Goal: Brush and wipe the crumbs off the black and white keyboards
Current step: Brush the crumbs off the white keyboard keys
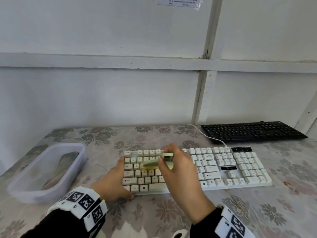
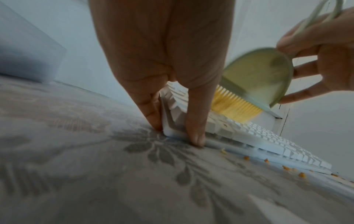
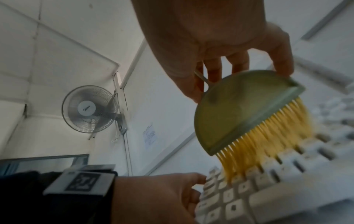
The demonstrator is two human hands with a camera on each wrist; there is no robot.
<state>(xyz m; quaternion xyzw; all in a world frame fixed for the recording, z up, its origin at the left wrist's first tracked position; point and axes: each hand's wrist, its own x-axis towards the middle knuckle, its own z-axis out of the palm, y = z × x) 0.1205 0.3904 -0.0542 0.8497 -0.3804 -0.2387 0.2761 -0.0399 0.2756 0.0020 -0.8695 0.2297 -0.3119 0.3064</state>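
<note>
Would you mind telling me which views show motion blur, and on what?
Right wrist: the brush bristles and white keyboard smear. Left wrist: the brush in the right hand is soft, the tablecloth blurred. Head: mostly sharp.

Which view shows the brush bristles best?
Right wrist: the yellow bristles fill the frame, tips on the white keyboard. Left wrist shows them side-on, partly behind a finger. Head view shows a blurred yellow sliver.

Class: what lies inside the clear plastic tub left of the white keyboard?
Through the plastic tub shows a grey folded thing, perhaps a cloth. The frosted walls blur it, so its full shape stays unclear.
</note>
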